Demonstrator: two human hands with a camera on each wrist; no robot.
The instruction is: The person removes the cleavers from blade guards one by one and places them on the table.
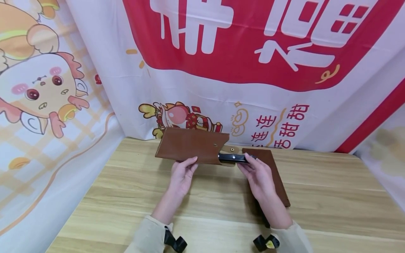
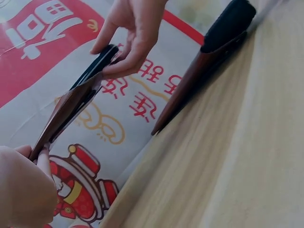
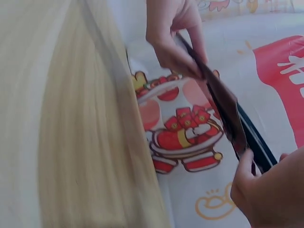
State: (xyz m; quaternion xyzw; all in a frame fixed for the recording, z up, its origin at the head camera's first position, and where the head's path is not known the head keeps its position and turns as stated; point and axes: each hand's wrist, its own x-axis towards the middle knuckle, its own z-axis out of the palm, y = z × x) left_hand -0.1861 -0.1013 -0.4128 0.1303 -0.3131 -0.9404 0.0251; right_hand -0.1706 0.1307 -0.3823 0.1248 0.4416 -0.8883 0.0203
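Observation:
A brown leather knife sheath (image 1: pixel 190 146) is held raised over the back of the table, its wide end to the left. My left hand (image 1: pixel 183 175) pinches its lower edge, thumb on the front face. From the sheath's right end sticks the black handle (image 1: pixel 232 157) of a knife; the blade is hidden inside. My right hand (image 1: pixel 261 175) grips that handle near its end. Beside the handle hangs a strap with a metal snap (image 1: pixel 232 149). Both hands also show edge-on to the sheath (image 2: pixel 66 111) in the left wrist view.
A second brown sheath (image 1: pixel 278 175) lies on the wooden table (image 1: pixel 332 196), partly under my right forearm. Its black handle (image 2: pixel 230 23) points toward me. Printed white cloth (image 1: pixel 240 95) hangs behind the table and along the left side.

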